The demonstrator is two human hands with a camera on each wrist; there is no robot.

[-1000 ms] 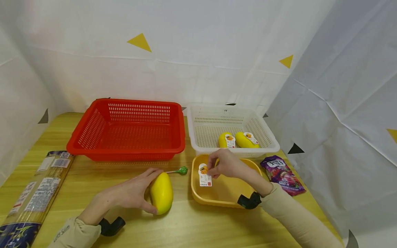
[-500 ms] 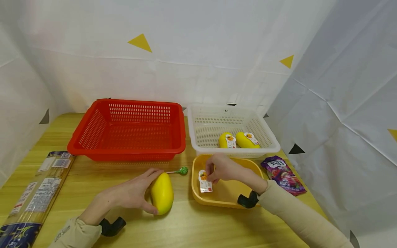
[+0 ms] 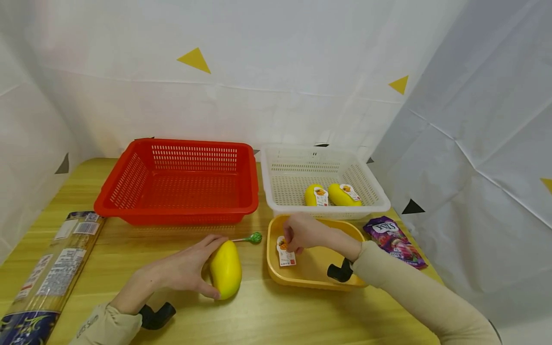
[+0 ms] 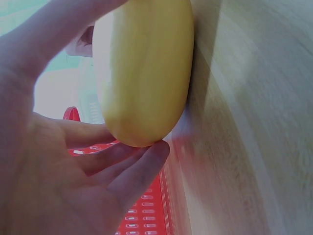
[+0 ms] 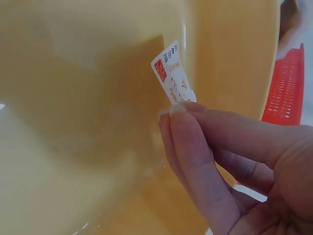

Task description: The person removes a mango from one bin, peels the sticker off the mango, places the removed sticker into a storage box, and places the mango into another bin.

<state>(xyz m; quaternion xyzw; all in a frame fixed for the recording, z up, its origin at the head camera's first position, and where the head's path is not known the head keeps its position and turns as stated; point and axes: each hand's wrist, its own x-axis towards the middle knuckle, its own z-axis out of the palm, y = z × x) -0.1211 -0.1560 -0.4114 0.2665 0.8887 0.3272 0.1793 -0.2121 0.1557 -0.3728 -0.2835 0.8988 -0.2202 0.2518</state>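
Observation:
A yellow mango [image 3: 226, 269] lies on the table, and my left hand [image 3: 185, 265] holds it between thumb and fingers at its two ends. In the left wrist view the fingertips [image 4: 157, 152] touch the mango's rounded end [image 4: 144, 88]. My right hand [image 3: 308, 233] is inside the orange-yellow plastic basin [image 3: 319, 282]. Its thumb and fingers pinch a white mango label [image 3: 286, 258] with a fruit picture and a red mark. Seen from the right wrist, the label [image 5: 171, 73] hangs over the basin's inside [image 5: 73, 98], one end hidden by the fingertips.
Behind stand a red basket [image 3: 194, 191] and a white basket [image 3: 280, 191] with two labelled mangoes [image 3: 345, 196]. A green lollipop [image 3: 255, 237] lies behind the held mango. At the right lies a purple candy bag [image 3: 394, 242], at the left a long noodle pack [image 3: 60, 268].
My right hand has lowered the label slightly within the basin, then stayed nearly there, with the forearm shifting left. My left hand and its mango have kept their place.

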